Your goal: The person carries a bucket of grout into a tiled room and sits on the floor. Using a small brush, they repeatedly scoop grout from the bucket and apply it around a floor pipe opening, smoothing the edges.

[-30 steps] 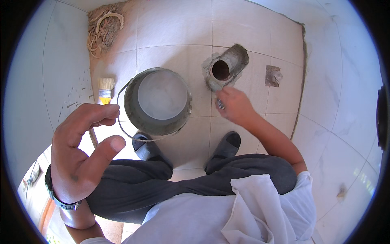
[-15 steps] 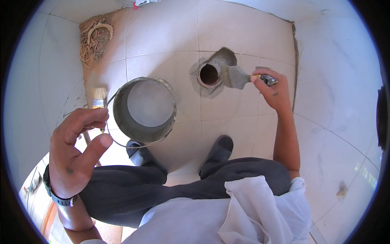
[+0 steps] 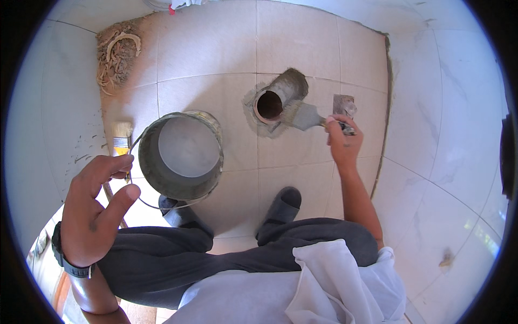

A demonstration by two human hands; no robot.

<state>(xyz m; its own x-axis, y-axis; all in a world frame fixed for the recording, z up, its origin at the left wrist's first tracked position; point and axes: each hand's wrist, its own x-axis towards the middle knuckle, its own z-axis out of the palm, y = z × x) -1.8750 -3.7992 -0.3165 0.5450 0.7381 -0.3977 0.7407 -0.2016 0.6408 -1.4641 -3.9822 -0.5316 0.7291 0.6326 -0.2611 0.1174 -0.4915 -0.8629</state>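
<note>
My right hand (image 3: 345,139) is closed round the handle of a flat brush (image 3: 306,116) coated in grey. Its bristles touch the grey patch beside a round pipe opening (image 3: 268,106) in the floor. A rough grey hollow (image 3: 291,83) runs from the pipe's far side. My left hand (image 3: 97,208) hovers at the left, fingers curled and thumb apart, with nothing visible between them. The fingertips are close to the wire handle of a bucket (image 3: 211,183) with a pale grey liquid (image 3: 189,147) inside. Beyond those fingers lies another brush (image 3: 122,137) with pale bristles.
A small greyish square piece (image 3: 343,103) lies past my right hand. Debris (image 3: 116,59) fills the far left corner. Tiled walls (image 3: 453,102) close in on both sides. My sandalled feet (image 3: 284,204) stand just this side of the bucket and pipe.
My right hand and the brush have shifted toward me relative to the pipe, uncovering more of the square piece. The whole view has shifted slightly. My left hand keeps its pose.
</note>
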